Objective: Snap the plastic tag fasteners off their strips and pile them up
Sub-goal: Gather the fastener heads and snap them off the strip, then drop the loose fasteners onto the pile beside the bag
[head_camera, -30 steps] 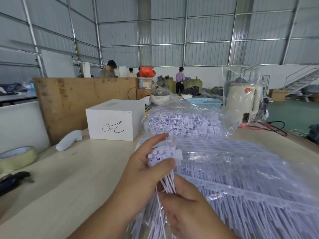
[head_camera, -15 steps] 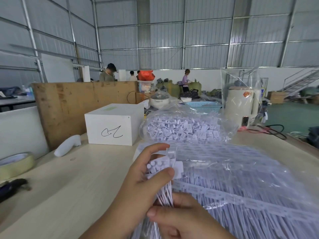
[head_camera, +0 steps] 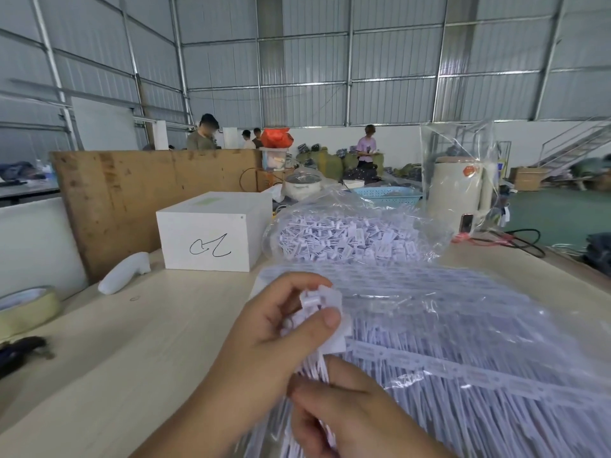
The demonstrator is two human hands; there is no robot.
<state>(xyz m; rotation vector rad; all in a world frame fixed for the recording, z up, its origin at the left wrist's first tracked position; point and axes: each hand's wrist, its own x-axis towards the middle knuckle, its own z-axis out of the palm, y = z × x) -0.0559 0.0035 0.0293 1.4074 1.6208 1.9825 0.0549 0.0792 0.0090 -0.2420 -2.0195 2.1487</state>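
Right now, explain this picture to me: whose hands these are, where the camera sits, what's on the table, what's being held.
There is no machine here. A person wears a camera on the head, looking forward and down at their own bare hands. The left hand grips the heads of a bunch of white tag fasteners; the right hand pinches their thin tails lower down. On the pale table lie clear bags of fastener strips, a bag of loose fasteners, a white box and a tape roll. Other people work far behind.

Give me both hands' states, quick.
Left hand: holding the heads of a bunch of fasteners.
Right hand: fingers pinching the same bunch's thin tails.
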